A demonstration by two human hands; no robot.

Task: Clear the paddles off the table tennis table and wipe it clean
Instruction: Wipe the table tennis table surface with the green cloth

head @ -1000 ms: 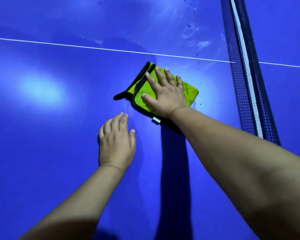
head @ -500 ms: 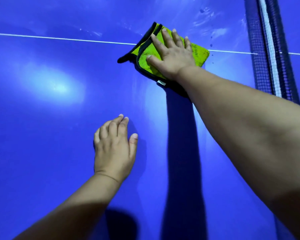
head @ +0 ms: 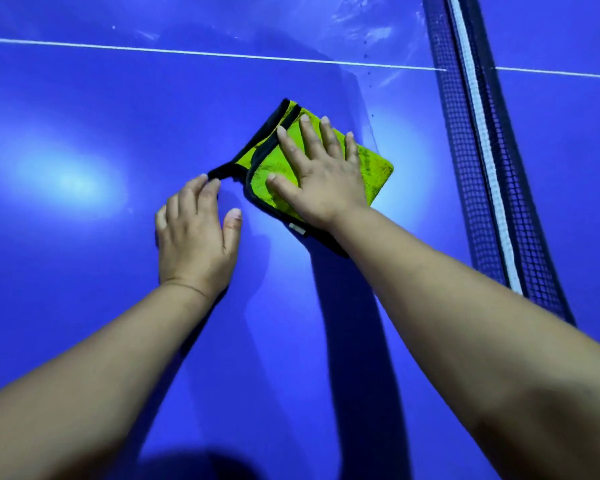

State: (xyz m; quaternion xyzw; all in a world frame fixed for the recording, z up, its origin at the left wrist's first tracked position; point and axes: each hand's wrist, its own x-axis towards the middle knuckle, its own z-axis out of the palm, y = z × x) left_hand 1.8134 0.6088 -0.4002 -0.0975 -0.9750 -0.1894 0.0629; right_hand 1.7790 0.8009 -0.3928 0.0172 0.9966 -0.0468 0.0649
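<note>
Wiping is judged to be the step in hand, since no paddles are seen on the stretch of table in view. The cloth (head: 373, 168), green with a black hem and folded over, is laid flat on the blue table (head: 84, 306), short of the white line (head: 187, 51) and well to the left of the net (head: 482, 168). It is pressed down by the right hand (head: 323, 181), whose fingers are spread and straight across the fold; nothing is pinched or curled round. The heel of that hand is set near the cloth's near edge, so the far and right-hand corners are left uncovered, and a black corner is trailed out to the left. That corner is met by the fingertips of the left hand (head: 196, 237), which is laid flat on the bare table, fingers together and thumb apart; whether the hem is actually touched cannot be told.

For the stroke to be done well, even pressure should be applied through the whole palm so the fold is not rucked, the loose corner should be tucked under, and passes should be overlapped. Wet smears (head: 371, 32) are seen beyond the line near the net, and that patch is judged not yet wiped.
</note>
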